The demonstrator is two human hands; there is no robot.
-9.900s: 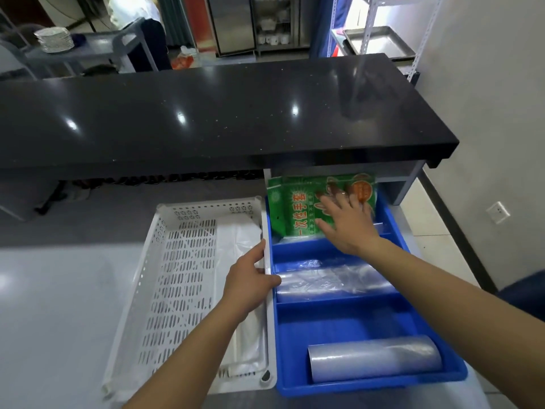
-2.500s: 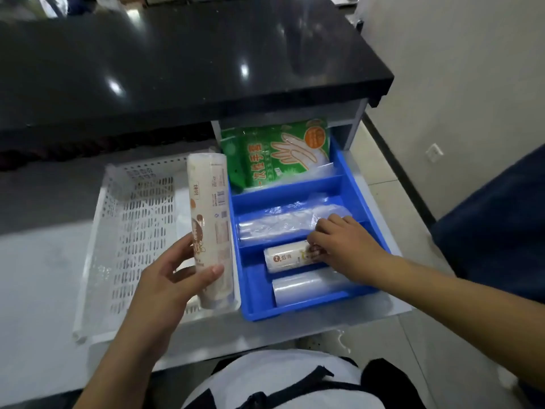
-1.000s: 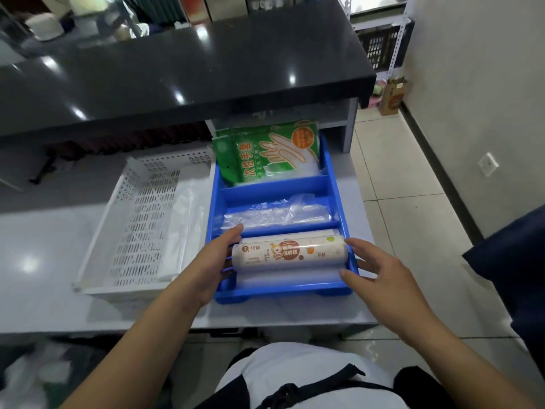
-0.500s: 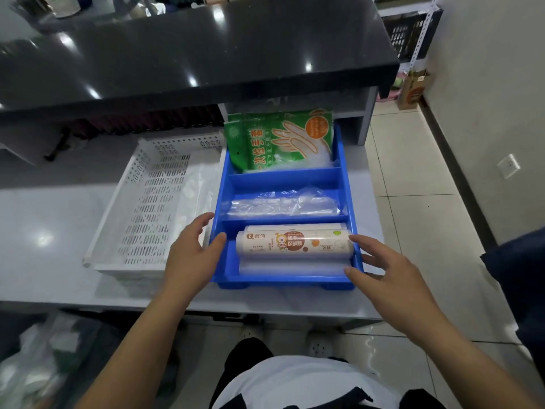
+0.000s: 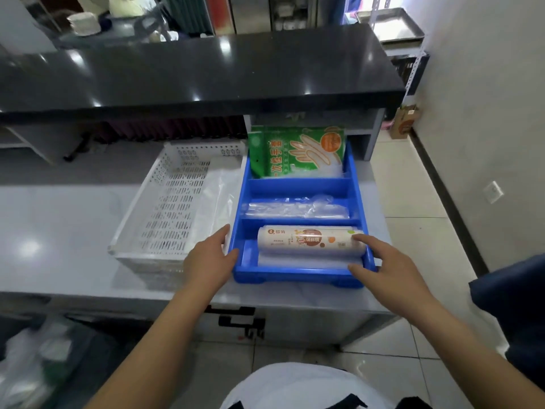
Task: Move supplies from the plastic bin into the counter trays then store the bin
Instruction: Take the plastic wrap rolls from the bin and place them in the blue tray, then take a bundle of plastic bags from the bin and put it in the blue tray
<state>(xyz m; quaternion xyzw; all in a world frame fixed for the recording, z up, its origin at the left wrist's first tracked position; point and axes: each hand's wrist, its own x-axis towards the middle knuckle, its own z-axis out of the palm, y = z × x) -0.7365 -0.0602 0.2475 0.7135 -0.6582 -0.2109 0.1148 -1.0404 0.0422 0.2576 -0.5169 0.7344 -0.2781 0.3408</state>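
A blue divided tray point(image 5: 298, 274) sits on the grey counter. Its far compartment holds a green pack of disposable gloves point(image 5: 295, 152), the middle one clear plastic bags point(image 5: 295, 208), the near one a printed cling-film roll point(image 5: 306, 240) lying on a clear roll point(image 5: 303, 261). To its left stands a white perforated plastic bin point(image 5: 168, 202) with a clear bag point(image 5: 215, 199) inside. My left hand point(image 5: 209, 258) rests open at the tray's near left corner. My right hand point(image 5: 380, 264) is open at the near right corner, its fingertips touching the printed roll's end.
A black raised countertop point(image 5: 206, 72) overhangs the back of the work surface. The grey counter point(image 5: 59, 231) stretches left. Tiled floor and a wall lie to the right, with a cardboard box point(image 5: 405, 122) and metal shelving point(image 5: 413, 54) beyond. Plastic bags point(image 5: 29, 364) lie low at left.
Both hands have let go of the printed roll, which now lies in the near compartment. My left hand moved from the roll's end to the tray's outer left corner.
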